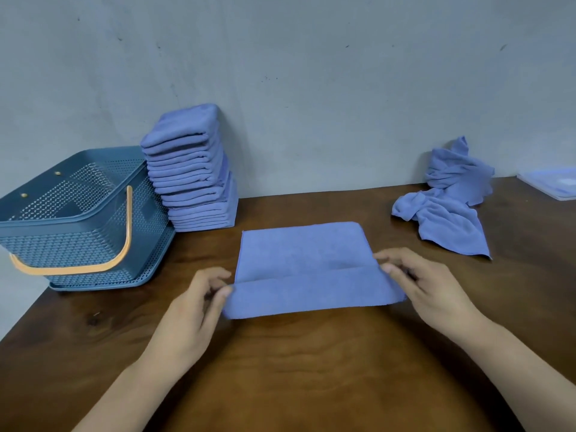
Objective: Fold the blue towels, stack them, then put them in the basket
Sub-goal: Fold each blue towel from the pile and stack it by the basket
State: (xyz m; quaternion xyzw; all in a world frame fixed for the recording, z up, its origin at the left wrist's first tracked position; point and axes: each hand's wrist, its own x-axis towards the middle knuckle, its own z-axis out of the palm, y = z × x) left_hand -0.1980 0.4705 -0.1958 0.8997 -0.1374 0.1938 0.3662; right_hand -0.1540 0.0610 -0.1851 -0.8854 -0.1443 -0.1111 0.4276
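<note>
Two hands, one towel. Your left hand (193, 304) and right hand (427, 285) are over the near half of the table (311, 369). Each pinches one end of the towel (299, 260) between thumb and curled fingers, right where a crease runs across it.

The towel lies flat at centre, straight ahead of both hands. Its long axis runs left to right, so you hold the short ends and neither hand is clearly nearer (the right sits a touch farther up the table). The near strip looks lifted or doubled along that crease; can't tell which.

Judgement: the fold goes away from you, near edge toward far edge. Move both hands together to keep the edges square.

Back left, the stack (190, 169) stands tall just beside the basket (78, 219). Far right, the loose towels (448, 207) lie unfolded, well apart from your hands.
</note>
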